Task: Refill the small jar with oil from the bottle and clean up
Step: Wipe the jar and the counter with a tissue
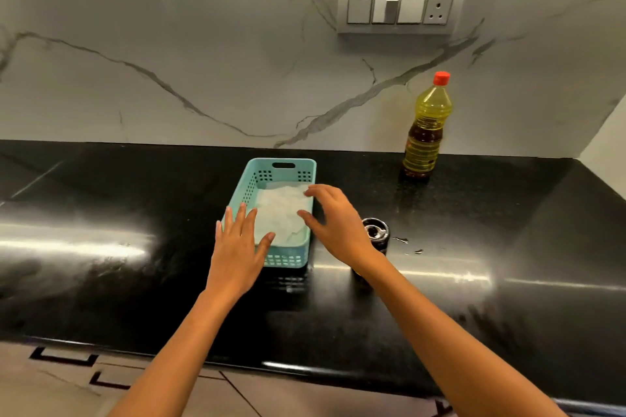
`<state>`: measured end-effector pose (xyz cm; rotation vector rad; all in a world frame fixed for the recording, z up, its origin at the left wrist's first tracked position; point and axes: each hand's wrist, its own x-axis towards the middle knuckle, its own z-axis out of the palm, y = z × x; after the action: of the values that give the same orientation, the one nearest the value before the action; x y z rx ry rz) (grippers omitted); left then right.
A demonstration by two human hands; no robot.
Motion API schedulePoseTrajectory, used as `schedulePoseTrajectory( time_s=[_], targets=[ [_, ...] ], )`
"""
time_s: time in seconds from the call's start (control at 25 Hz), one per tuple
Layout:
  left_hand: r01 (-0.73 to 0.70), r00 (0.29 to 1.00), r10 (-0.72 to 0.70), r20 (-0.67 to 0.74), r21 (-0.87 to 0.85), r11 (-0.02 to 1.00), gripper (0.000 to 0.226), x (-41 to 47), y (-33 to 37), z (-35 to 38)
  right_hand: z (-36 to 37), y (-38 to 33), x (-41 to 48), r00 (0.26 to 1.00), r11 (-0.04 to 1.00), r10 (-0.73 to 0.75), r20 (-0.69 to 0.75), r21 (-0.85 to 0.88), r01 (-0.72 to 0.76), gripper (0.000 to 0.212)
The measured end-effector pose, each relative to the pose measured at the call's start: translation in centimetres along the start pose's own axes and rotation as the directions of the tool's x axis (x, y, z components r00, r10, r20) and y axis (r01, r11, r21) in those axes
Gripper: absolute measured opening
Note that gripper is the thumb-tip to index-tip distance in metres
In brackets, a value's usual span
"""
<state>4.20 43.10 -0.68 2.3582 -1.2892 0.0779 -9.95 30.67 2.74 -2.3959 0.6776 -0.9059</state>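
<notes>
Head view: the small dark round jar (376, 234), its top glinting, stands on the glossy black stone tabletop (135, 281) just right of a perforated teal plastic basket (306, 176), partly hidden by the right wrist. The ribbed clear plastic oil bottle (427, 132), with a red cap and dark label, stands well behind it near the veined marble wall (169, 44). Crumpled white paper (281, 210) lies in the basket. The left hand (237, 254), fingers straight, and the right hand (333, 223), fingers spread, hover there, each grip empty. Small wet spots (401, 240) glisten beside the jar.
</notes>
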Motion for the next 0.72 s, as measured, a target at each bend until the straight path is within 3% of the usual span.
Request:
schedulePoseTrajectory(
  time_s=[0.12, 0.32, 0.48, 0.72],
  targets=[
    [-0.007, 1.000, 0.006, 0.027, 0.020, 1.000, 0.065, 0.8, -3.0, -0.2, 3.9, -0.5, 2.8, 0.969, 0.996, 0.051, 0.241, -0.090, -0.030, 0.034],
    [-0.131, 0.988, 0.120, 0.094, 0.120, 0.984, 0.071, 0.1, -5.6, 1.2, 8.6, 0.3, 6.1, 0.807, 0.925, 0.190, 0.560, -0.378, 0.045, 0.052],
    [-0.149, 0.989, 0.145, 0.039, 0.115, 0.982, 0.060, 0.0, -6.4, 2.3, 11.4, 1.1, 6.9, 0.764, 0.909, 0.259, 0.592, -0.416, 0.014, 0.062],
    [-0.154, 0.988, 0.155, 0.002, 0.100, 0.983, 0.060, 0.0, -6.7, 3.1, 12.8, 1.7, 7.0, 0.738, 0.900, 0.334, 0.586, -0.431, -0.066, 0.036]
  ],
)
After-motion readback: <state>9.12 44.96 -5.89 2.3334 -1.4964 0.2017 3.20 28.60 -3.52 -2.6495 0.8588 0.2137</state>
